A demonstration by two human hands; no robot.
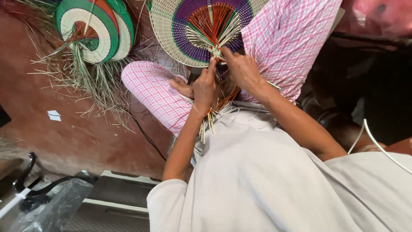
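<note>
A half-woven round fan [195, 30] of cream, purple, green and orange straw rests against my knees in pink checked trousers [154, 92]. My left hand [204, 86] grips the bundle of loose straw ends [207, 124] under the fan's centre, with one finger stretched up to the knot. My right hand [241, 68] pinches the straws at the knot [216, 52] where the orange and cream spokes meet. The two hands touch each other there.
Two finished fans [96, 28] in green, cream and red lie at the upper left on a heap of dry grass [92, 81]. A black cable [143, 133] runs over the red floor. A plastic bag [51, 208] and a black handle [25, 169] sit at the lower left.
</note>
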